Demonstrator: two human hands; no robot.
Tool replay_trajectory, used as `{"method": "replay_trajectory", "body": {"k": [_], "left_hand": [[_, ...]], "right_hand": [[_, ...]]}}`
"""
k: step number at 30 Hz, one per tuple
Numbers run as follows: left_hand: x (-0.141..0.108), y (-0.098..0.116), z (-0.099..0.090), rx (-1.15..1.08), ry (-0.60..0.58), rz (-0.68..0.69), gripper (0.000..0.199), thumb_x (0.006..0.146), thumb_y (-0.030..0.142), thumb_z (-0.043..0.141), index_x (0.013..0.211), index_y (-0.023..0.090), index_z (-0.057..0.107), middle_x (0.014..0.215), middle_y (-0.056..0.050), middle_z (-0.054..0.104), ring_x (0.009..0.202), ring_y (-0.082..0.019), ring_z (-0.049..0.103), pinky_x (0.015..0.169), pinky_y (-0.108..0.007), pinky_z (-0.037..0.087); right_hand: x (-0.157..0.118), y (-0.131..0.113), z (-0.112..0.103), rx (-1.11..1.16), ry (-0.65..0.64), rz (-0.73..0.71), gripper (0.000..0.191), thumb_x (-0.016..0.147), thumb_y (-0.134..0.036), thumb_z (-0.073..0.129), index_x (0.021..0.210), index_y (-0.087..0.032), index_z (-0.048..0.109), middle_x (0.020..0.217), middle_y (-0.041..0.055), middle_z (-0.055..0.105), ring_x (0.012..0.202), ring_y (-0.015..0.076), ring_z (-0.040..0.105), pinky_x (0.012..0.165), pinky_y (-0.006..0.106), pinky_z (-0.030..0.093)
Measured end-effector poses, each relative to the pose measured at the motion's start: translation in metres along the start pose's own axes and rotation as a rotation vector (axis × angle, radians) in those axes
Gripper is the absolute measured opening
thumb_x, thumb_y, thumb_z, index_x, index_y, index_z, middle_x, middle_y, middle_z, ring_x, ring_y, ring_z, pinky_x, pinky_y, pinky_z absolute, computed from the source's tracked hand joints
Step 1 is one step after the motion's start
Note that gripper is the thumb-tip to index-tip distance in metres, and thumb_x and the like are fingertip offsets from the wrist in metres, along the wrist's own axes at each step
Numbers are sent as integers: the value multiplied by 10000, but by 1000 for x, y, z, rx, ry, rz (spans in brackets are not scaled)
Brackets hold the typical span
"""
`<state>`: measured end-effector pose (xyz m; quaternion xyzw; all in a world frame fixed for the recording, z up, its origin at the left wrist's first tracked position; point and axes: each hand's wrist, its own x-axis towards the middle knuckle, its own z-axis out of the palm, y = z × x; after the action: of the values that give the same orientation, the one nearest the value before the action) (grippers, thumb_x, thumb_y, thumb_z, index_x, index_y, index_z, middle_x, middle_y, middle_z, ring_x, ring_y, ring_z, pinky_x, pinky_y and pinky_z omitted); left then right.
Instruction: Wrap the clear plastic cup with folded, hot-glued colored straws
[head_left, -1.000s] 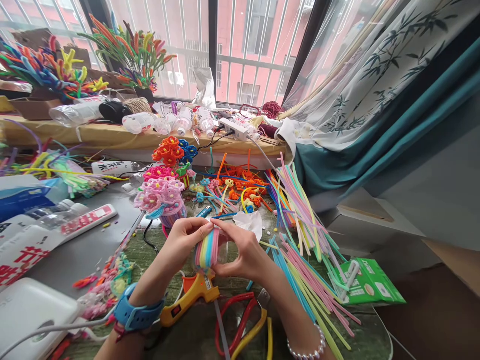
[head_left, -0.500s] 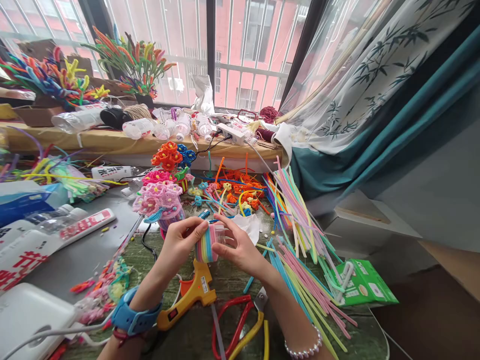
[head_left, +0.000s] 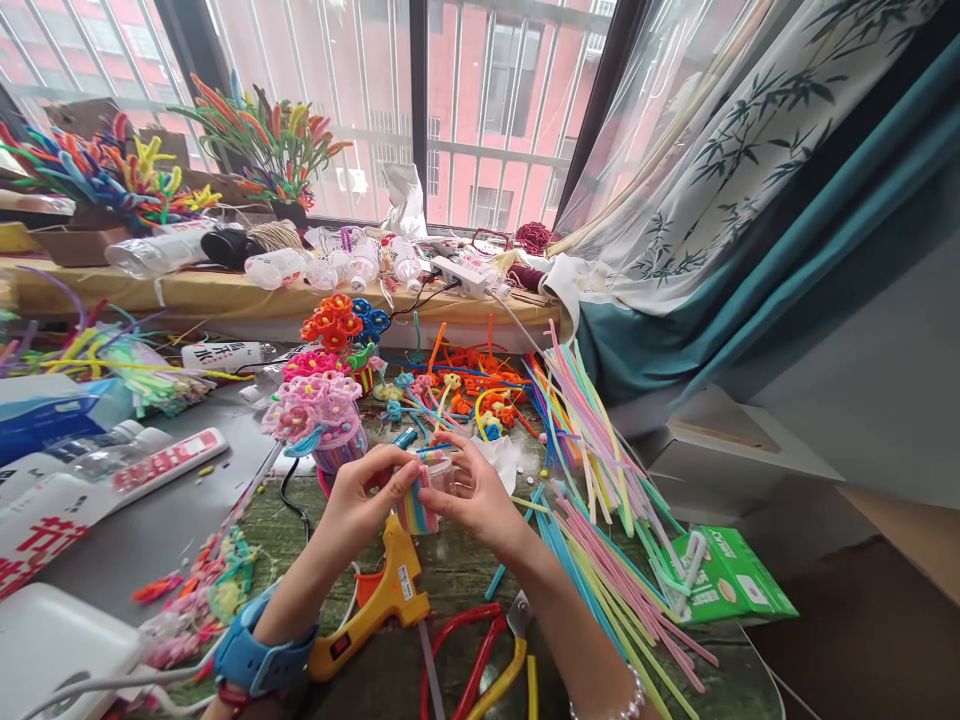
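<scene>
A small clear cup [head_left: 444,478], partly wrapped in pastel striped pipe cleaners [head_left: 415,508], is held between both hands above the green table. My left hand [head_left: 375,490] pinches the striped side with thumb and fingers. My right hand [head_left: 474,497] grips the cup from the right, its thumb on the stripes and its fingers round the clear part. Just below lies a yellow glue gun [head_left: 394,590]. Scissors with red and yellow handles [head_left: 499,650] rest nearer to me. A pot of pink pipe-cleaner flowers [head_left: 319,405] stands behind my left hand.
Long pastel pipe cleaners [head_left: 600,560] spread over the right side, beside a green packet [head_left: 739,575]. Orange flower pieces [head_left: 480,370] lie at the back. Plastic bottles [head_left: 150,465] and a white device [head_left: 64,640] are at left. A power strip [head_left: 459,272] sits on the sill.
The striped cup has turned between my hands, showing less of its stripes and more of the clear part. Both hands have shifted slightly to the right.
</scene>
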<state>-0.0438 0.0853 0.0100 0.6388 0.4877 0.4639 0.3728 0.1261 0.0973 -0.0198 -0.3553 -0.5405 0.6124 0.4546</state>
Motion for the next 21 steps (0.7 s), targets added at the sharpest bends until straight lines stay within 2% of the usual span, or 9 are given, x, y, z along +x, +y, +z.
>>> {"method": "replay_trajectory", "body": {"k": [4, 8, 11, 15, 21], "left_hand": [[-2, 1, 0, -57, -5, -33, 303, 800, 441, 659, 730, 148, 677, 677, -12, 590, 630, -140, 511, 563, -222, 411], [-2, -1, 0, -98, 25, -46, 300, 788, 444, 676, 725, 150, 671, 665, 0, 579, 618, -131, 494, 547, -212, 399], [-2, -2, 0, -118, 29, -61, 296, 775, 445, 690, 743, 151, 678, 679, -1, 594, 627, -134, 509, 558, -212, 409], [-2, -2, 0, -111, 2, -50, 281, 763, 431, 710, 876, 173, 699, 750, -10, 641, 669, -150, 552, 584, -217, 430], [-3, -3, 1, -70, -68, -1, 282, 787, 407, 692, 953, 179, 691, 901, -46, 672, 753, -169, 573, 643, -237, 455]], "right_hand": [[0, 1, -2, 3, -38, -6, 787, 634, -473, 853, 1289, -253, 475, 1100, 58, 628, 935, 209, 671, 885, 376, 527], [0, 2, -3, 12, -58, 15, 666, 710, -476, 800, 1271, -255, 518, 1043, 50, 643, 954, 214, 661, 846, 364, 543], [-1, 2, -2, -17, -18, 16, 640, 701, -454, 808, 1247, -254, 541, 1039, 51, 637, 936, 212, 653, 808, 353, 554], [0, 2, -3, -42, 47, -14, 634, 700, -428, 805, 1243, -250, 530, 1068, 59, 629, 931, 210, 652, 802, 346, 551], [2, 5, -8, -89, 57, -21, 648, 697, -401, 798, 1257, -249, 510, 1101, 68, 612, 944, 209, 651, 829, 355, 535]]}}
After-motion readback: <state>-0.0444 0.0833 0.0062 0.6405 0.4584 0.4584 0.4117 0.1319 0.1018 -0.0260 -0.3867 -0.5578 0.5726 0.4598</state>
